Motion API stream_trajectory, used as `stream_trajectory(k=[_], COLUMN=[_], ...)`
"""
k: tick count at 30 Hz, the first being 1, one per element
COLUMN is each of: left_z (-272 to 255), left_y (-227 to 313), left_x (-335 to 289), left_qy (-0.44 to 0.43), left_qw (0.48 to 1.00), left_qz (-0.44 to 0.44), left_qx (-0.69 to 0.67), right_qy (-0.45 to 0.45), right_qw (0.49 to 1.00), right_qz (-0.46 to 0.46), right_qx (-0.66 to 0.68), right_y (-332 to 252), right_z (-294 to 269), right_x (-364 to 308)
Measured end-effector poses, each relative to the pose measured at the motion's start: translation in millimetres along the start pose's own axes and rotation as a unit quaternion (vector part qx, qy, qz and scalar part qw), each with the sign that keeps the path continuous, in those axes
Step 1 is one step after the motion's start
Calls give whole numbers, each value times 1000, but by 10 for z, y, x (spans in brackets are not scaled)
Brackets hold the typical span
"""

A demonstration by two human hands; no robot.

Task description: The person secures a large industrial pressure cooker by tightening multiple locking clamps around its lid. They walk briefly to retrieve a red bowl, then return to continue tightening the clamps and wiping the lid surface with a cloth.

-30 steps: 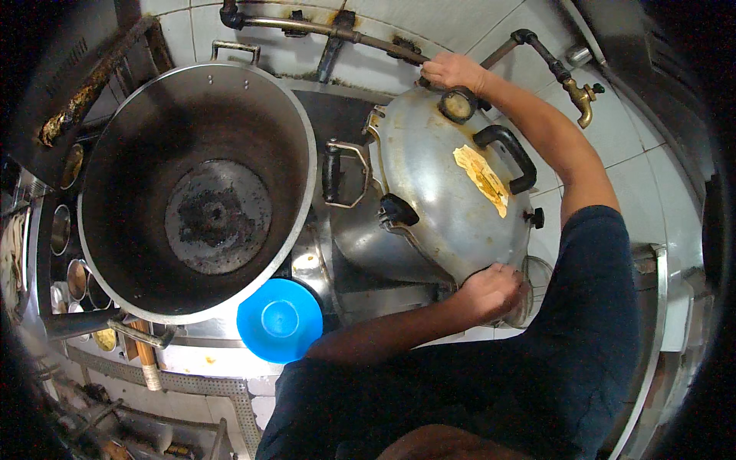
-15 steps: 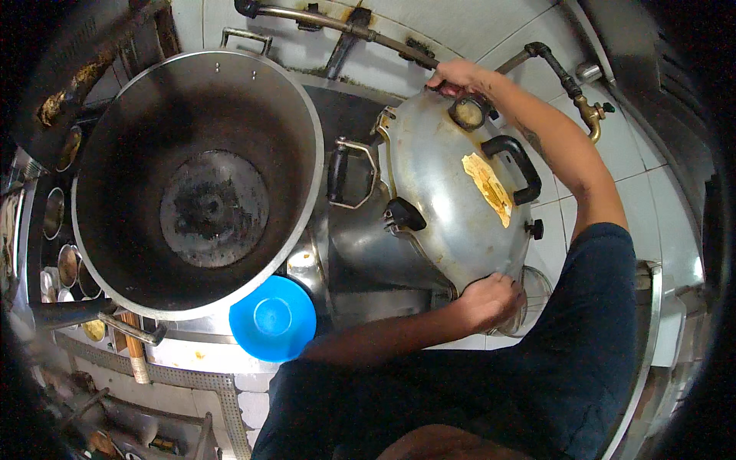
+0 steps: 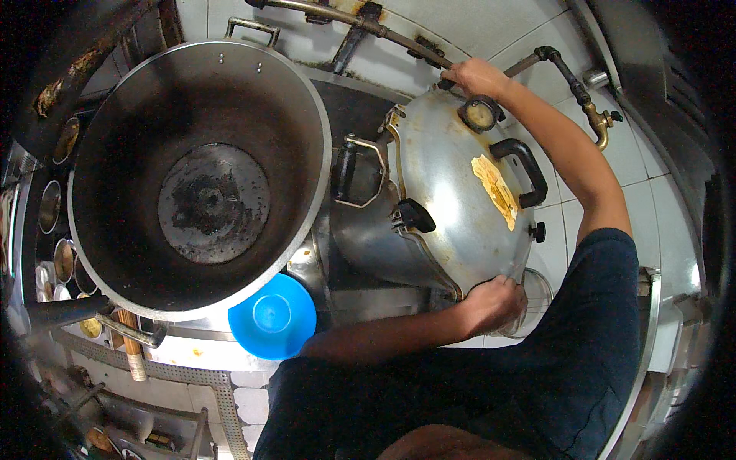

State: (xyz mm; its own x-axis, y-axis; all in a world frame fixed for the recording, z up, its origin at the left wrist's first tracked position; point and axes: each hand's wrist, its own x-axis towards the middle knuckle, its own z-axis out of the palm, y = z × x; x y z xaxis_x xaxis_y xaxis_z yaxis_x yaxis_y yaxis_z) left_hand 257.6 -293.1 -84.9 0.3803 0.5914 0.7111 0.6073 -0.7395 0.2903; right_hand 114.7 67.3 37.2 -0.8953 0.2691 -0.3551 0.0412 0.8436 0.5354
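A large metal pressure cooker stands right of centre, its domed lid carrying a black handle, a round gauge and a torn yellowish label. Black-knobbed clamps sit around the rim. My left hand is closed in a fist at the near edge of the lid; the part inside it is hidden. At the far edge, my right hand is bent around a dark fitting beside the gauge, fingers mostly hidden. A hinged bail handle sticks out from the cooker's left side.
A big, deep pot with nothing but dark staining inside stands at left. A blue plastic bowl is near its front rim. Behind runs a metal pipe; a brass tap is at right. Small containers line the far left.
The view has shifted slightly, so the cooker and both hands appear a little further right. The right hand has turned slightly at the far edge; the left hand keeps its hold.
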Motion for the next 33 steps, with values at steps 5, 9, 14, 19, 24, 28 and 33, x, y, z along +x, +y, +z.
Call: stream_trajectory(k=[5,9,14,19,24,28,33], left_z=[-51,44,-91,-90,35,-70,-167], left_y=[-11,-15,-66,-36,-73,-138,-48], left_x=[7,-43,-25,-17,-53,-175,-32], left_qy=[-15,24,-17,-24,61,299,-6], left_qw=[999,990,989,990,979,939,994], left_qz=[3,-8,2,-21,7,42,-20], left_qx=[-52,-140,-144,-139,-193,-164,-105], right_qy=[62,181,39,-6,62,60,81], right_qw=[992,961,918,842,920,947,950], right_qz=[-109,-104,277,345,210,161,134], right_qx=[-10,183,281,416,326,273,270], right_y=[-103,-121,-222,-196,-191,-111,-169], right_z=[-131,-142,-185,-147,-99,-15,-52], right_x=[-198,-219,-9,78,-48,-96,-161])
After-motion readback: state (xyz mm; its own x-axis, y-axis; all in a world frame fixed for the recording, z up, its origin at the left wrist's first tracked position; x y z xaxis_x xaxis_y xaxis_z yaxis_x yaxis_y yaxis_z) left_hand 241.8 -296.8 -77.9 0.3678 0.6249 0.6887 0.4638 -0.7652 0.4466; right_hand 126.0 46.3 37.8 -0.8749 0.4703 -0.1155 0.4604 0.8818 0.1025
